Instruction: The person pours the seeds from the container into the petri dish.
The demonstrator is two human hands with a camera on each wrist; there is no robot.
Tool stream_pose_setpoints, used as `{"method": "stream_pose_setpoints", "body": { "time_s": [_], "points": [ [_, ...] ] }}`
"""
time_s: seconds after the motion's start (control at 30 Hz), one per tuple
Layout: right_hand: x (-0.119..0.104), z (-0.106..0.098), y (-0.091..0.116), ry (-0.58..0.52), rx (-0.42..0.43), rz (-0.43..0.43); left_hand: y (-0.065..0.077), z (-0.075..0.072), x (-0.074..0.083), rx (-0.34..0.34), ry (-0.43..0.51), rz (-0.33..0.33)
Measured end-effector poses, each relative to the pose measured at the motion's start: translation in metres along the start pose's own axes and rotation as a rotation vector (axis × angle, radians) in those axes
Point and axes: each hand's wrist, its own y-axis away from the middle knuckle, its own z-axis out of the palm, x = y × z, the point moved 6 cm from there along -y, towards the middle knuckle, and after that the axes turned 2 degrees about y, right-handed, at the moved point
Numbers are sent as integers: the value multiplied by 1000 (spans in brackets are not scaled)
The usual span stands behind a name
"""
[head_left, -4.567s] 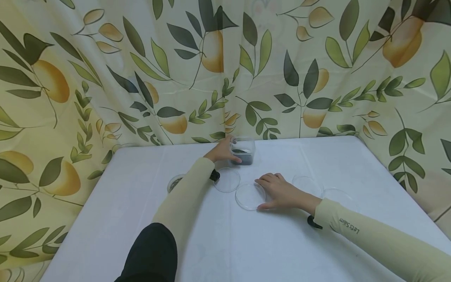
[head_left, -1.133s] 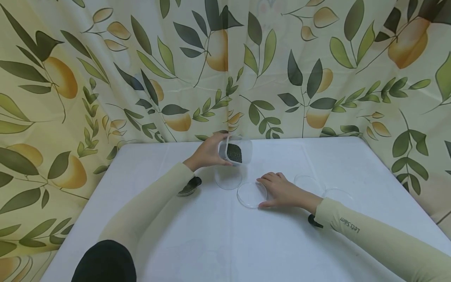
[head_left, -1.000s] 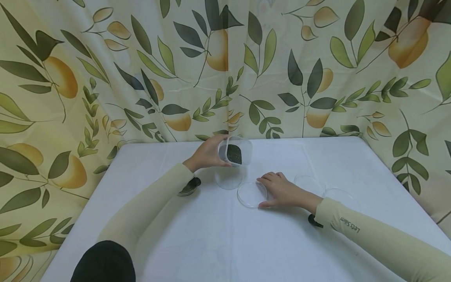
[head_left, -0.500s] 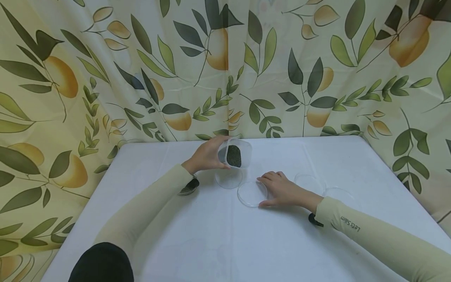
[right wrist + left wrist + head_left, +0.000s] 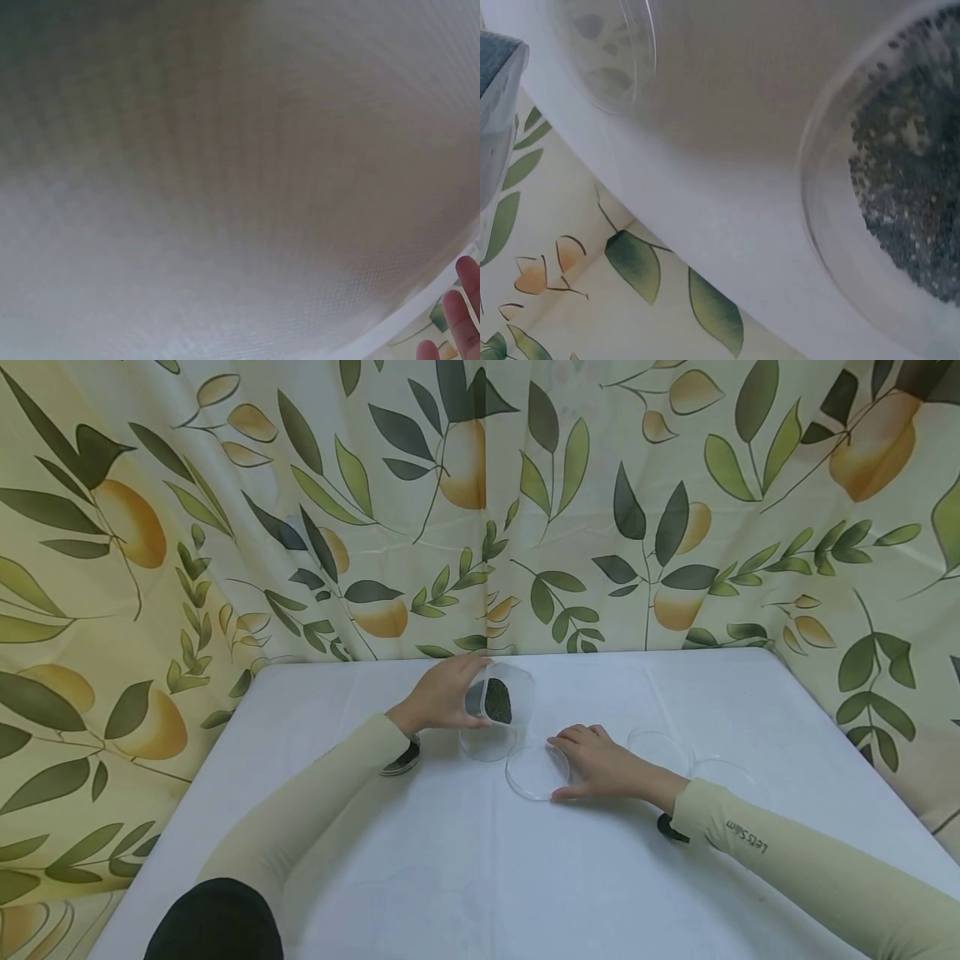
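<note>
My left hand (image 5: 442, 695) grips a clear square plastic container (image 5: 522, 693) by its side. The container tips to the right, and dark grains (image 5: 497, 700) slope inside it. It hangs over the far edge of a clear petri dish (image 5: 487, 748). My right hand (image 5: 607, 767) holds another clear petri dish (image 5: 536, 774) at its right rim, thumb near and fingers far. In the left wrist view the container (image 5: 499, 82) shows at the left edge, and a round dish of dark grains (image 5: 825, 217) fills the right. Only fingertips (image 5: 459, 315) show in the right wrist view.
Left of the petri dishes, the round grain dish is partly hidden by my left wrist. Two more clear round pieces (image 5: 660, 752) lie right of my right hand. A patterned curtain (image 5: 420, 568) hangs behind the white table (image 5: 450, 877).
Earlier the container stood upright on the table; my left hand has since lifted and tipped it. Over the last second it has sunk slightly towards the dish. The right hand has stayed put.
</note>
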Motion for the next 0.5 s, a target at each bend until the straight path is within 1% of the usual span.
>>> {"method": "stream_pose_setpoints", "body": {
  "time_s": [0.13,0.2,0.37,0.5],
  "points": [
    [-1,-1,0,-9,-3,-1,0,0,3,-8,-66,50],
    [-1,-1,0,-11,-7,0,0,0,5,-10,-81,67],
    [1,0,0,-17,-10,4,-1,-1,7,-20,-90,96],
    [2,2,-1,-23,-13,6,-2,-2,10,-30,-100,131]
  ]
}}
